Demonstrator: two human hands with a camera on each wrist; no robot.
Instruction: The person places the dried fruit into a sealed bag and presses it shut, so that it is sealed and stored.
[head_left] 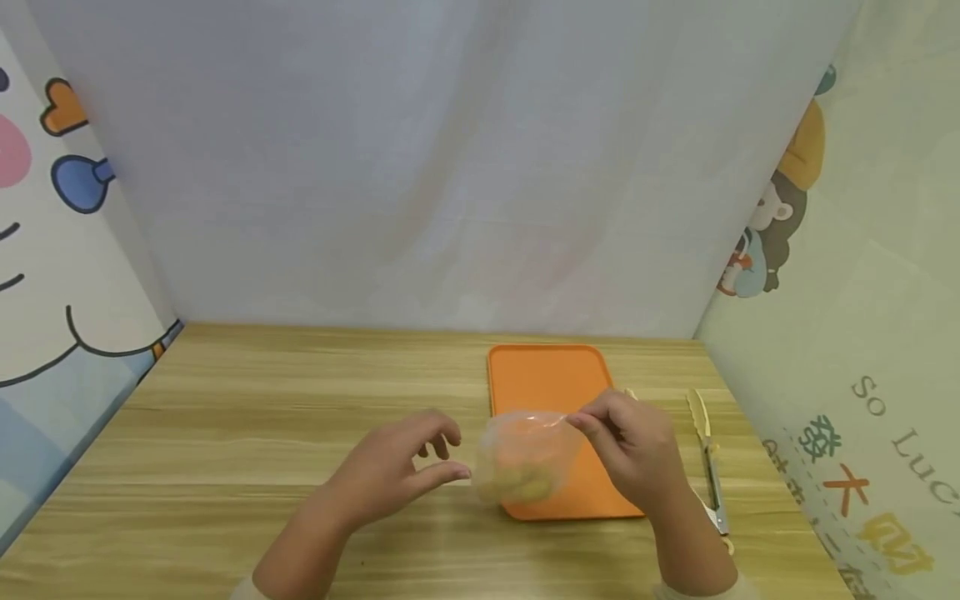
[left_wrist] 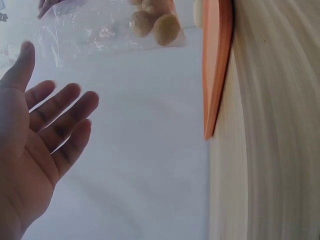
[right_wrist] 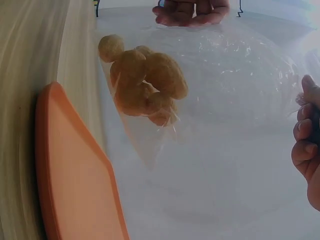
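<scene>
I've got my right hand (head_left: 633, 446) pinching the clear plastic bag of tan round snacks (head_left: 525, 462) aloft, over the flat orange tray (head_left: 551, 379); left hand (head_left: 393, 471), fingers spread, hovers just beside it. Next, I judge, that hand steadies the bag.

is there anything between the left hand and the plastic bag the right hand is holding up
Nothing visible. The left hand is open beside the clear bag of round pieces, with only empty air between. The right hand pinches the bag's top above the orange tray.

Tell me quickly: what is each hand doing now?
Left hand: open, fingers spread, holding nothing.
Right hand: pinching the top of the clear plastic bag of round tan snacks.
</scene>
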